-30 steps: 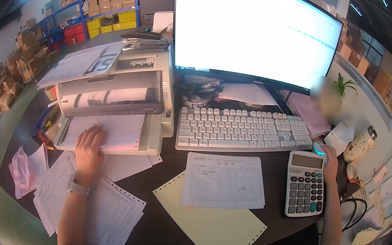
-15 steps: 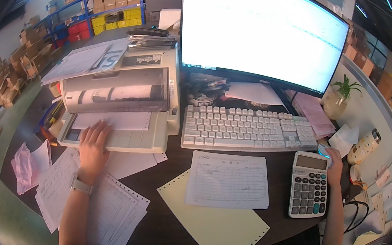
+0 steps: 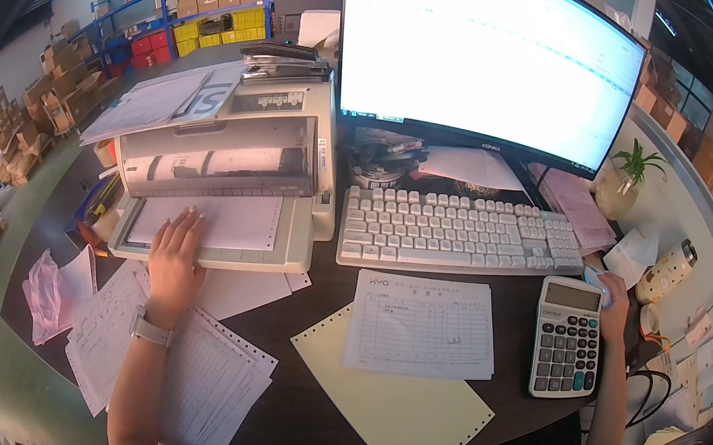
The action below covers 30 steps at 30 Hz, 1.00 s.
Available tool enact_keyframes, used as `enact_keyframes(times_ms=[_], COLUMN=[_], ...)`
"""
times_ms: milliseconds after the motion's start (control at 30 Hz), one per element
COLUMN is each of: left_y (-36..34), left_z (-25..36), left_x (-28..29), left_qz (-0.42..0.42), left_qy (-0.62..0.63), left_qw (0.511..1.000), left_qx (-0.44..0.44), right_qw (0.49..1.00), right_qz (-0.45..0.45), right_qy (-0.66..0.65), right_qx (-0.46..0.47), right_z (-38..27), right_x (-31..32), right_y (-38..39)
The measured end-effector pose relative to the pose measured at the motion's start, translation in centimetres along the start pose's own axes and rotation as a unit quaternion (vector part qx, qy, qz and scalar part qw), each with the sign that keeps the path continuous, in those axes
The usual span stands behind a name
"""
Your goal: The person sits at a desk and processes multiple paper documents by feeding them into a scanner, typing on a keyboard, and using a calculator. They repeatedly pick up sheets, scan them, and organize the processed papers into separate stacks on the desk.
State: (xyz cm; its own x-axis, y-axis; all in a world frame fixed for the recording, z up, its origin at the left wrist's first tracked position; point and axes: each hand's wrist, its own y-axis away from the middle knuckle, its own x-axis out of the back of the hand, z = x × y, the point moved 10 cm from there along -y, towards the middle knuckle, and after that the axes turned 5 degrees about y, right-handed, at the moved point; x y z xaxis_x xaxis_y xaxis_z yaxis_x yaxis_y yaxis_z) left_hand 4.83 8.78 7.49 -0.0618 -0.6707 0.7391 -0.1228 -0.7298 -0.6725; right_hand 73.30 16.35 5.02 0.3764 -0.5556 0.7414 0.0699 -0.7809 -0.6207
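My left hand (image 3: 175, 269) lies flat, fingers stretched out, on a white sheet (image 3: 235, 223) with punched edges. That sheet rests on the front tray of a beige printer (image 3: 324, 150). At the right edge of the desk my right hand (image 3: 616, 310) is wrapped round a computer mouse (image 3: 596, 279), mostly hidden under the fingers. Just left of the mouse is a grey calculator (image 3: 563, 339). A white keyboard (image 3: 456, 227) sits between the printer and the calculator. In front of it, a printed form (image 3: 420, 327) overlaps a yellow punched sheet (image 3: 394, 406).
A large lit monitor (image 3: 487, 52) stands behind the keyboard. Printed sheets (image 3: 212, 390) spread beneath my left forearm, beside a crumpled pink plastic piece (image 3: 49, 299). Papers and a stapler-like black item (image 3: 285, 56) lie atop the printer. A potted plant (image 3: 618, 188) and a patterned bottle (image 3: 665, 272) stand right.
The white sheet reaches farther out over the printer's tray toward me, and my left hand still rests on it. The view has shifted slightly. My right hand stays on the mouse.
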Motion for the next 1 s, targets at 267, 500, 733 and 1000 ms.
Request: enact_keyframes(times_ms=[267,500,733,1000], left_y=[0.2,0.0,-0.4,1.0], left_z=[-0.1,0.1,0.2,-1.1], left_x=[0.3,0.2,-0.3,-1.2], left_qz=[0.001,-0.008,-0.013,-0.010], left_qy=[0.006,0.004,0.009,-0.017], left_qw=[1.000,1.000,1.000,1.000], left_qx=[0.003,0.006,0.010,-0.008], right_qw=[1.000,1.000,0.991,0.984], right_qz=[-0.001,-0.011,0.001,-0.089], right_qy=[-0.006,-0.024,-0.133,-0.152], right_qx=[0.004,0.005,-0.007,-0.033], right_z=[0.0,0.5,3.9,-4.6], right_x=[0.1,-0.4,1.0,-1.1], right_y=[-0.1,0.0,1.8,-3.9])
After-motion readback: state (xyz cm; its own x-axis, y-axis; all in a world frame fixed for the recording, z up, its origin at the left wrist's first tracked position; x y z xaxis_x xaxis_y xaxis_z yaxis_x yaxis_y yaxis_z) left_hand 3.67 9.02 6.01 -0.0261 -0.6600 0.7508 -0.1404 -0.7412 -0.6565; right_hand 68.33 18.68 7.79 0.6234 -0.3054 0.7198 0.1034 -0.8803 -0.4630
